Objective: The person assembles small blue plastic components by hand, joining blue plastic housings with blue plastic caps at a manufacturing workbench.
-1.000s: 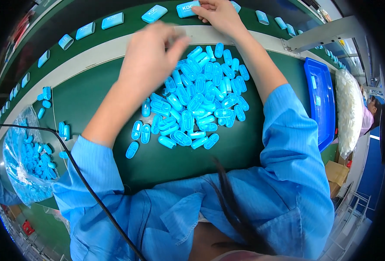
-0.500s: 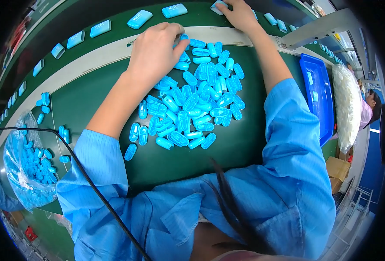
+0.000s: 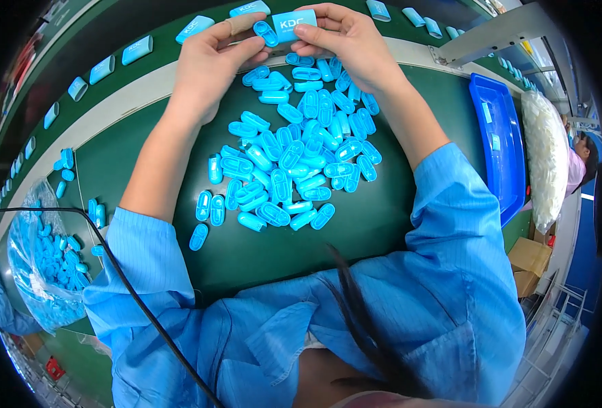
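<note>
My left hand (image 3: 208, 71) pinches a bright blue oval plastic cap (image 3: 266, 33) between thumb and fingers. Close beside it, my right hand (image 3: 355, 49) grips a flat light-blue casing (image 3: 287, 22) with white print, thumb across its front. The cap sits against or just off the casing's left end; I cannot tell whether they touch. Below both hands spreads a loose pile of matching blue caps (image 3: 291, 155) on the dark green tabletop (image 3: 372, 231).
Light-blue casings (image 3: 138, 49) stand spaced along the green strip (image 3: 111, 95) behind a pale rail (image 3: 131, 100). At left are a clear bag (image 3: 32, 285) of caps and a black cable (image 3: 121, 255). A blue tray (image 3: 508, 183) and white bag (image 3: 544, 163) lie right, below a metal bracket (image 3: 491, 41).
My right hand has brought a casing from the far strip toward me and left. My left hand has left the pile's far edge with a cap. Casings on the strip have shifted left.
</note>
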Tool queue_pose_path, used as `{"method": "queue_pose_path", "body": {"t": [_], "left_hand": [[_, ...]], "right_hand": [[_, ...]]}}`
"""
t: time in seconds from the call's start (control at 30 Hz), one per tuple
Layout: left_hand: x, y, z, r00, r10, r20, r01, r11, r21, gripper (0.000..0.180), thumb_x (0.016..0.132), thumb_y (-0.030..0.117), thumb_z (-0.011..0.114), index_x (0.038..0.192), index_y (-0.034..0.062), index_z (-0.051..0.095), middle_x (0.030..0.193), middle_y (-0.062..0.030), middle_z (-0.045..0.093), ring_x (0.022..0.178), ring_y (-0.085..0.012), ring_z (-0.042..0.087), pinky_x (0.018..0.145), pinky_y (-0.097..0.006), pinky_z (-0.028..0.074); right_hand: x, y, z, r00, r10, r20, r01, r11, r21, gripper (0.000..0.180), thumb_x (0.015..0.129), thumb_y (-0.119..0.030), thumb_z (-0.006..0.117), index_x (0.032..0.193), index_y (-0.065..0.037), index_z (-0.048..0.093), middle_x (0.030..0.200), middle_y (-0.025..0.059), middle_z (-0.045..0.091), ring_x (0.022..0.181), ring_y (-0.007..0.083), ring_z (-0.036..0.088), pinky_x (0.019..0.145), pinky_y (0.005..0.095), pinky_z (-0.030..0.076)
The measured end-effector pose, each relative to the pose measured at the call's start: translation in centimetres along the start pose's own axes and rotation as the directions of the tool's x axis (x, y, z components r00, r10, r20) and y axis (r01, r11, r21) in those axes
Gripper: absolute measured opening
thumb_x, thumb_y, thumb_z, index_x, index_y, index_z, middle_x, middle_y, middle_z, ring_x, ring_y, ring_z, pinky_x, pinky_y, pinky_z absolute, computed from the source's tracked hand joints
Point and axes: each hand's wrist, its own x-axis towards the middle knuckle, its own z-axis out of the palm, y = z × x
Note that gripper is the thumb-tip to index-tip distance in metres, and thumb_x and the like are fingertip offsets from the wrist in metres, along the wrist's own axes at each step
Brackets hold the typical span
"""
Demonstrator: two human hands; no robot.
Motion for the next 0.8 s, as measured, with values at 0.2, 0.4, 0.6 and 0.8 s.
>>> {"method": "queue_pose_path", "body": {"t": [0.2,0.4,0.6,0.8], "left_hand": [[-0.2,-0.3,-0.2,1.0,-0.005,-0.012,0.004,0.998,-0.057,0.038,0.084,0.009,0.067,0.121,0.0036,0.059,0.094,-0.0062,0.066,0.082,-0.0101,0.062,0.075,-0.023,0.052],[-0.2,0.6,-0.3,1.0,-0.016,0.021,0.015,1.0,0.027,0.035,0.08,0.015,0.073,0.109,-0.0023,0.063,0.09,-0.0075,0.067,0.08,-0.0109,0.064,0.072,-0.023,0.052],[-0.1,0.2,-0.3,0.999,0.009,0.045,-0.01,1.0,0.019,0.039,0.078,0.015,0.074,0.11,-0.0036,0.062,0.093,-0.0113,0.068,0.082,-0.0139,0.066,0.075,-0.023,0.054],[-0.2,0.8,-0.6,0.989,0.105,0.1,-0.127,0.96,0.248,0.04,0.077,0.018,0.075,0.108,-0.0045,0.063,0.09,-0.0116,0.069,0.08,-0.0138,0.067,0.076,-0.025,0.054]], "right_hand": [[-0.1,1.2,-0.1,0.997,-0.055,-0.05,0.045,0.98,-0.195,0.035,0.085,-0.012,0.066,0.117,0.002,0.056,0.105,0.011,0.065,0.089,0.0154,0.065,0.079,0.0258,0.053],[-0.2,1.6,-0.5,1.0,-0.017,-0.006,0.015,0.988,-0.155,0.035,0.086,-0.013,0.065,0.118,0.001,0.056,0.106,0.0094,0.064,0.091,0.015,0.064,0.08,0.0253,0.052],[-0.3,1.5,-0.2,1.0,0.008,0.018,-0.006,0.998,-0.06,0.035,0.086,-0.011,0.065,0.118,0.001,0.055,0.107,0.01,0.064,0.092,0.0152,0.064,0.082,0.0253,0.053],[-0.6,1.5,-0.7,1.0,0.001,0.014,0.0,0.997,-0.072,0.035,0.085,-0.008,0.066,0.117,0.002,0.055,0.106,0.0109,0.064,0.092,0.0163,0.064,0.082,0.0266,0.054]]}}
